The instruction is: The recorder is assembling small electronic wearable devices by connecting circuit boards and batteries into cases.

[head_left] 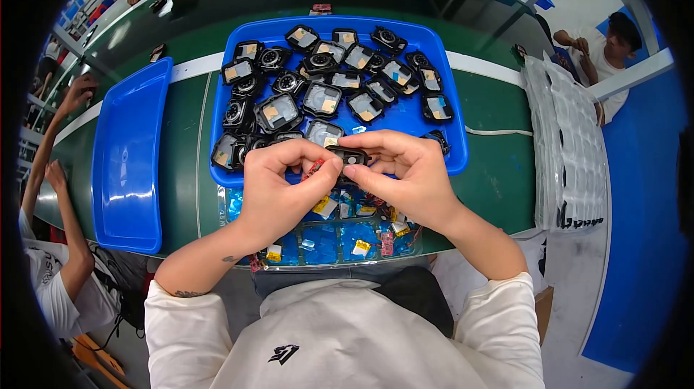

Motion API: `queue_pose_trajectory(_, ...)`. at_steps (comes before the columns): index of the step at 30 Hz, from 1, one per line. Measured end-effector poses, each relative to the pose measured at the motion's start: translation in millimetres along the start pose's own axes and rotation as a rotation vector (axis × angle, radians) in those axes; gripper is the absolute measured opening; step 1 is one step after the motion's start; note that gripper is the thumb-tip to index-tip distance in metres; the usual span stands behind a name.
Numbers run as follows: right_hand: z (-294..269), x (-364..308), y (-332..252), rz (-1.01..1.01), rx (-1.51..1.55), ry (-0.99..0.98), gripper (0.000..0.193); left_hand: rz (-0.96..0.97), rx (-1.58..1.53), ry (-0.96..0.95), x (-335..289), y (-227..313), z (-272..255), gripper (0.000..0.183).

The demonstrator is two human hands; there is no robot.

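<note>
My left hand [285, 179] is closed in a pinch on a small red circuit board [314, 169], at the left side of a black watch case [350, 155]. With thumb and fingers, my right hand [405, 172] grips that case. Both hands meet over the front edge of a blue tray [457, 125], where several black watch cases [278, 112] lie, some showing round sensor backs, others pale inner faces. Below my hands, a clear compartment tray [329, 232] holds blue film, small yellow-and-silver batteries [361, 247] and a red circuit board [387, 244]. My fingers partly hide the case.
A second blue tray [130, 157] lies to the left on the green table [499, 110]. Stacked clear plastic trays [571, 143] stand at the right edge. A white cable [499, 131] runs beside the main tray. Other people sit at left and far right.
</note>
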State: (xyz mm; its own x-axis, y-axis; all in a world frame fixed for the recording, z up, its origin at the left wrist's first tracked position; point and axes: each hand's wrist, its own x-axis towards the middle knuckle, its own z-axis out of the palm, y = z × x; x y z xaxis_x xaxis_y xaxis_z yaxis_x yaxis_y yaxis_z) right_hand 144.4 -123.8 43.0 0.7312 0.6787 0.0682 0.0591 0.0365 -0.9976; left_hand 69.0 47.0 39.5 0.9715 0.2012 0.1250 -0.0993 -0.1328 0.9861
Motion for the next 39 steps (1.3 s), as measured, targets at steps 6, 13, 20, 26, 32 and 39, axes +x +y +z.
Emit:
queue_pose_trajectory(6, 1, -1, -3, -0.031, -0.088, 0.002, 0.030, -0.027, 0.028, 0.007, 0, 0, 0, 0.008)
queue_pose_trajectory(13, 3, 0, 6, -0.191, -0.126, 0.114, 0.021, 0.046, 0.076, 0.016, 0, 1, 3, 0.010)
queue_pose_trajectory(20, -5, 2, 3, -0.139, -0.039, 0.189, 0.019, 0.041, -0.096, 0.029, 0, -1, 4, 0.016)
queue_pose_trajectory(26, -7, 5, -7, -0.025, 0.178, 0.207, 0.017, 0.089, -0.001, -0.044, 2, -1, -1, 0.011)
queue_pose_trajectory(32, -4, 5, 7, -0.173, 0.023, 0.257, 0.016, 0.061, -0.085, -0.104, 2, -2, -3, 0.009)
queue_pose_trajectory(39, 3, -1, 2, -0.291, -0.106, 0.245, 0.017, -0.075, -0.212, -0.108, 2, 5, -4, 0.010)
